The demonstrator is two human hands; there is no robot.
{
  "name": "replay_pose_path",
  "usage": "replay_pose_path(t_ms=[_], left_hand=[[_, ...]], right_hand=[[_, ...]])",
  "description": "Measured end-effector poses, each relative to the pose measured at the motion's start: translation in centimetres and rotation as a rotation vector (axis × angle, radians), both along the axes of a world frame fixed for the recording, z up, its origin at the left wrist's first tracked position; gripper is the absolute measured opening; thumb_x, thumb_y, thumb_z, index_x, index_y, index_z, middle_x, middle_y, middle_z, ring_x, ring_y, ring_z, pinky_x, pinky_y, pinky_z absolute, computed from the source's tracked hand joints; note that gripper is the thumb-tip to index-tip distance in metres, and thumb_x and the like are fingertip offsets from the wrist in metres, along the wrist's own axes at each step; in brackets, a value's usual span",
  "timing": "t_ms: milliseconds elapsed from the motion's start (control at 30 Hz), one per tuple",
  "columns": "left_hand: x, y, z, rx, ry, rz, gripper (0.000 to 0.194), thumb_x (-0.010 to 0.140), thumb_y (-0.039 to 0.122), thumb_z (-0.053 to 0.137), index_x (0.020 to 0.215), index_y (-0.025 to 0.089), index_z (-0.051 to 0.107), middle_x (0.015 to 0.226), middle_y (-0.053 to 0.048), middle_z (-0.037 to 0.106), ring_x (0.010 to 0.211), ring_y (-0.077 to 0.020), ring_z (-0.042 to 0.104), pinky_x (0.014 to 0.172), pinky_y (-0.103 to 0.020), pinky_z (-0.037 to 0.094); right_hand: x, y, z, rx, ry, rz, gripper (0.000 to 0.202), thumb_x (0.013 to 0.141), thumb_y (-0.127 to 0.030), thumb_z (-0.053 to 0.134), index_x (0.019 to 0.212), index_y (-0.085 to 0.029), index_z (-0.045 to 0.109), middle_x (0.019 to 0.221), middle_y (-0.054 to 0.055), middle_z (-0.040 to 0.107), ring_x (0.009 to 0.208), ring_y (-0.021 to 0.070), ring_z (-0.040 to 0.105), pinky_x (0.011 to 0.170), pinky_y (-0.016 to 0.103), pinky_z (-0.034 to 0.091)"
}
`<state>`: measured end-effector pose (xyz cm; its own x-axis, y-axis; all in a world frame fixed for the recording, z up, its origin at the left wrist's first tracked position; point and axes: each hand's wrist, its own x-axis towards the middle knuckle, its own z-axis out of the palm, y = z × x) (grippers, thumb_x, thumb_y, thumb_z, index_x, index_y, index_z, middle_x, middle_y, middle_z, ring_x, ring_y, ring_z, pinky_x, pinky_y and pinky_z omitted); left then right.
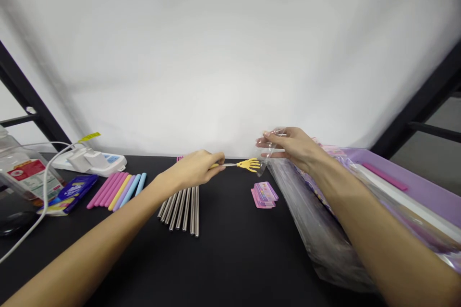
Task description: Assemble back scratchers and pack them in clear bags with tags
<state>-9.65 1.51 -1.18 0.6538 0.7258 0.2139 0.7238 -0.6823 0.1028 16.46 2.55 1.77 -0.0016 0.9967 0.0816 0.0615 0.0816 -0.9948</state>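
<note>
A back scratcher with a yellow hand-shaped head [249,165] and a thin metal rod is gripped by my left hand [201,167], its fingers closed round the handle end. My right hand [288,143] pinches a small clear plastic bag [265,165] between thumb and fingers. The bag hangs against the scratcher's finger tips; I cannot tell whether they are inside it. Below my left hand, several metal rods [184,208] lie side by side, their far ends hidden. Something pink [179,158] shows just behind that hand. A small stack of pink-purple cards [265,192] lies below the bag.
Coloured tubes [118,190] lie in a row at left, near a blue snack packet [74,192], a power strip [108,165], a white cable [45,187] and a clear jar [30,172]. At right, plastic sleeves [313,216] lie beside a purple bin [425,172]. A white wall rises behind.
</note>
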Motion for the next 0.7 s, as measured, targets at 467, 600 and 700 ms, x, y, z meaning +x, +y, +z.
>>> replay_pose_path(t_ms=[467, 600, 700], left_hand=[[1.3, -0.7, -1.3, -0.064, -0.043, 0.085, 0.025, 0.098, 0.038, 0.033, 0.108, 0.018, 0.045, 0.072, -0.004, 0.06, 0.056, -0.0174, 0.051, 0.051, -0.027, 0.029], [1.6, -0.6, -1.7, -0.139, -0.189, 0.092, 0.025, 0.098, 0.039, 0.032, 0.106, 0.018, 0.044, 0.063, -0.001, 0.055, 0.048, -0.0149, 0.045, 0.05, -0.027, 0.03], [1.8, -0.5, -1.7, -0.245, -0.377, 0.059, 0.025, 0.099, 0.04, 0.032, 0.106, 0.019, 0.043, 0.056, 0.004, 0.05, 0.045, -0.0121, 0.042, 0.049, -0.025, 0.03]], right_hand=[[-0.2, 0.4, -0.4, 0.053, 0.039, -0.056, 0.012, 0.082, -0.022, 0.07, 0.078, -0.015, 0.061, 0.085, 0.01, 0.072, 0.091, 0.0232, 0.069, 0.073, 0.04, 0.063], [0.0, 0.5, -0.7, 0.043, 0.034, -0.073, 0.012, 0.084, -0.024, 0.069, 0.078, -0.017, 0.06, 0.077, 0.007, 0.07, 0.085, 0.0223, 0.07, 0.071, 0.042, 0.063], [-0.1, 0.6, -1.0, 0.043, 0.051, -0.022, 0.012, 0.083, -0.025, 0.069, 0.081, -0.017, 0.061, 0.084, 0.007, 0.071, 0.089, 0.0232, 0.07, 0.072, 0.044, 0.063]])
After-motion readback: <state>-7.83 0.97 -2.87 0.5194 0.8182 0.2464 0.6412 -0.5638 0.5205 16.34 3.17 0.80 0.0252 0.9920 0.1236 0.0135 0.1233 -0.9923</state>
